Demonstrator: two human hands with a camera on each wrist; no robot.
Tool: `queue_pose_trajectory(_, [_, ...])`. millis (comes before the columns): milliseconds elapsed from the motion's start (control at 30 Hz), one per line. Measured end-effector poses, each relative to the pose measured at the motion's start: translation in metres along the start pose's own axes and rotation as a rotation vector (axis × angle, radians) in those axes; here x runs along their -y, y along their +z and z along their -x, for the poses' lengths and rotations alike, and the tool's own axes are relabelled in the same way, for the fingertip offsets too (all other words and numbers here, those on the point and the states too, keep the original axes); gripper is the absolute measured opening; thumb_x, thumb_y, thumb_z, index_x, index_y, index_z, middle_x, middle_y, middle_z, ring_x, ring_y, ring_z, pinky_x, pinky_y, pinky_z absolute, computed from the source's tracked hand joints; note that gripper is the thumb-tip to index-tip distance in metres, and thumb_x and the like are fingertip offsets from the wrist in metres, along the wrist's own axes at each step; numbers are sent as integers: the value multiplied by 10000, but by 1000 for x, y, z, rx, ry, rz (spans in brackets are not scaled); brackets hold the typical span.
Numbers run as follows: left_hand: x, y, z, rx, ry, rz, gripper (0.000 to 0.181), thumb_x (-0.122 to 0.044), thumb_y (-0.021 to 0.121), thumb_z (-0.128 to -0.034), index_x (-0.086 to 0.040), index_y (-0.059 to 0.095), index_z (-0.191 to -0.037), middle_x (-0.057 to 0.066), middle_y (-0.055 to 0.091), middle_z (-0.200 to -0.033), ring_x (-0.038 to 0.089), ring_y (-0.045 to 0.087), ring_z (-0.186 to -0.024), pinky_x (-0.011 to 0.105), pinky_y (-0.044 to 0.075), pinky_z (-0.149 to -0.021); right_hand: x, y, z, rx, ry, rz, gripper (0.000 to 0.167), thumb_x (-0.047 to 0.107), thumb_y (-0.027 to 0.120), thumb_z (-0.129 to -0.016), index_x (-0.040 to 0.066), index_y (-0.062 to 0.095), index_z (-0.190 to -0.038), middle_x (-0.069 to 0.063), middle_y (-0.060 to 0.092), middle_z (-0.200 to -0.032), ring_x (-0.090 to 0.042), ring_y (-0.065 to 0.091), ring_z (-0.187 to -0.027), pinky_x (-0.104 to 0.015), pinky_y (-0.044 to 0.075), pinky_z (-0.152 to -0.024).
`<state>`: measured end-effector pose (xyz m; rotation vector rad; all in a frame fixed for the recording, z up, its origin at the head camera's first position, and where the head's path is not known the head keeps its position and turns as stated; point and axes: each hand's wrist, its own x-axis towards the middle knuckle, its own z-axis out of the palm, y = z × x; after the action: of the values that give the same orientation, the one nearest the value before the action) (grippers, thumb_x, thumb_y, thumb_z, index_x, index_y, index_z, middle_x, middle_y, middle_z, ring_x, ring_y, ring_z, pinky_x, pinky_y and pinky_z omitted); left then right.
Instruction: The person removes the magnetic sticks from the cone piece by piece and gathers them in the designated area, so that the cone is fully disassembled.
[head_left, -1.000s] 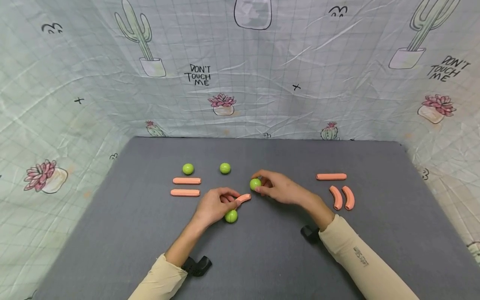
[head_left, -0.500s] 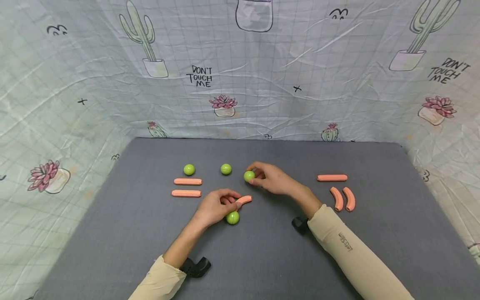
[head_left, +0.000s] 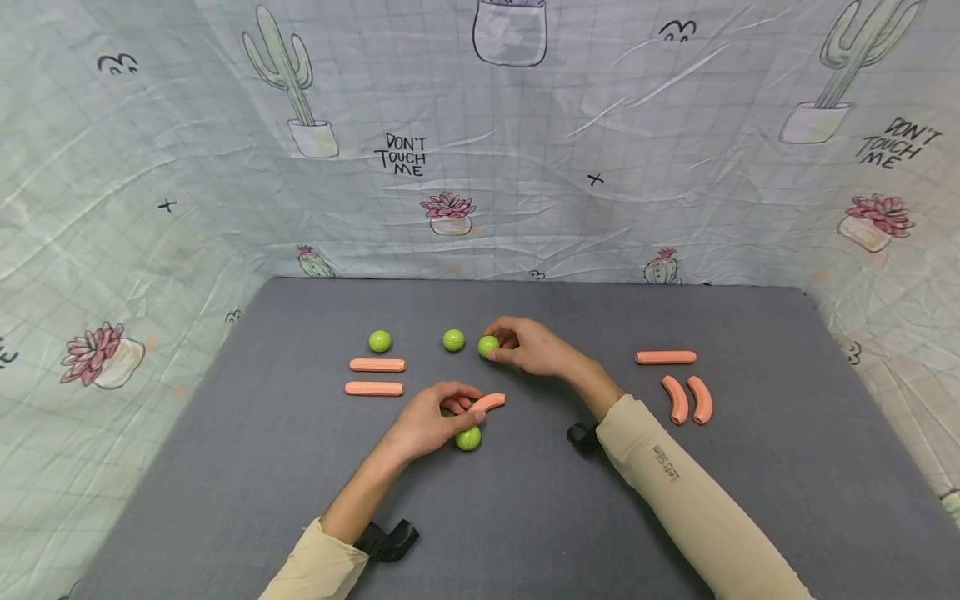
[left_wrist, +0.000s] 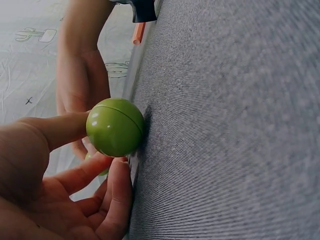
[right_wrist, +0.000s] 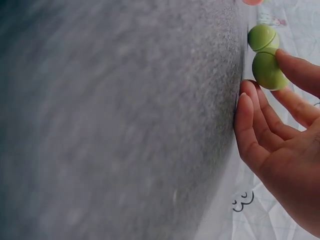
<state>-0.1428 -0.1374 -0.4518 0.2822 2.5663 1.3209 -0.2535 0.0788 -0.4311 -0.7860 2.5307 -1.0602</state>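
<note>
In the head view, my left hand point(head_left: 423, 423) pinches a curved orange sausage-shaped piece point(head_left: 492, 402) low over the grey table. A green ball point(head_left: 468, 439) lies just in front of that thumb; the left wrist view has this ball point(left_wrist: 116, 128) large, hiding what the fingertips hold. Farther back, my right hand point(head_left: 536, 346) holds another green ball point(head_left: 488, 346) between thumb and fingers. Just left of it rests a third green ball point(head_left: 453, 340). In the right wrist view the held ball point(right_wrist: 268, 70) overlaps the ball behind it point(right_wrist: 262, 37); whether they touch I cannot tell.
One more green ball point(head_left: 380, 341) stands at the back left, above two straight orange sticks point(head_left: 377, 365). On the right lie another straight stick point(head_left: 666, 357) and two curved pieces point(head_left: 678, 400). A printed cloth point(head_left: 555, 125) surrounds the table point(head_left: 525, 517) at the back and sides.
My right hand has carried its green ball left and back, close to the neighbouring ball. The left hand keeps its grip on the curved piece, nearly still. The view has shifted slightly.
</note>
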Motion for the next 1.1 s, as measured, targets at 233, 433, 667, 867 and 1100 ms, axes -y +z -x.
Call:
queue_pose_trajectory(233, [-2, -1, 3, 9, 1, 18, 324, -325, 778, -938, -163, 751, -1217, 14, 712, -1029, 101, 626, -951, 294, 492, -866, 0, 1, -7, 7, 23, -17, 332, 197, 706, -1011, 77, 667, -1319, -130, 707, -1182, -241, 675, -1047, -351, 547, -876])
queue_pose_trajectory(433, [-1, -3, 5, 37, -1, 1, 371, -344, 792, -927, -170, 740, -1251, 25, 709, -1081, 109, 623, -984, 294, 492, -877, 0, 2, -11, 30, 33, 11, 345, 207, 705, -1012, 89, 671, -1334, -129, 710, -1167, -228, 667, -1014, -330, 534, -852])
queue_pose_trajectory(667, [-2, -5, 4, 51, 9, -3, 434, -355, 826, -889, -166, 729, -1268, 27, 717, -1091, 129, 637, -1009, 293, 502, -885, 1, 2, -14, 30, 47, 14, 374, 225, 715, -1006, 92, 660, -1352, -130, 707, -1152, -219, 655, -973, -304, 518, -811])
queue_pose_trajectory(867, [-3, -11, 3, 139, 25, -15, 566, -327, 880, -833, -130, 688, -1328, 60, 676, -1148, 154, 610, -1039, 317, 494, -920, 0, 0, -9, 34, 94, -8, 490, 249, 747, -984, 64, 601, -1414, -142, 698, -1188, -230, 667, -1007, -302, 530, -819])
queue_pose_trajectory(1100, [-2, -17, 4, 204, 89, -78, 678, -295, 933, -774, -93, 659, -1361, 71, 639, -1165, 173, 589, -1069, 327, 494, -941, -1, -3, 1, 49, 114, -16, 518, 256, 718, -1004, 22, 561, -1438, -157, 700, -1194, -220, 677, -977, -287, 537, -779])
